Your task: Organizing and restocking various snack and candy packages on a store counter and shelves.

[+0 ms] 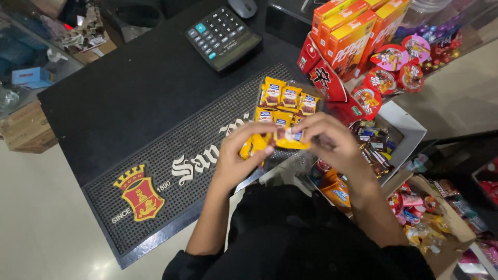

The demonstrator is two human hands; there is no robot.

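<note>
My left hand [239, 155] and right hand [327, 139] both pinch one small yellow snack packet [290, 139], fingers closed on its ends, above the rubber bar mat [171, 171]. Just behind it I see a clear bag of matching packets [288, 98] lying on the mat. A calculator [223, 36] sits farther back, orange boxes [353, 31] to the right.

we see small yellow snack packets [287, 98] at centre, in a clear bag | one yellow packet [290, 137] pinched just below them | orange cartons [348, 31] at one o'clock | round red-lidded cups [390, 72] at two o'clock | grey calculator screen [241, 42] at twelve | mixed bright wrappers [423, 212] at four o'clock
</note>
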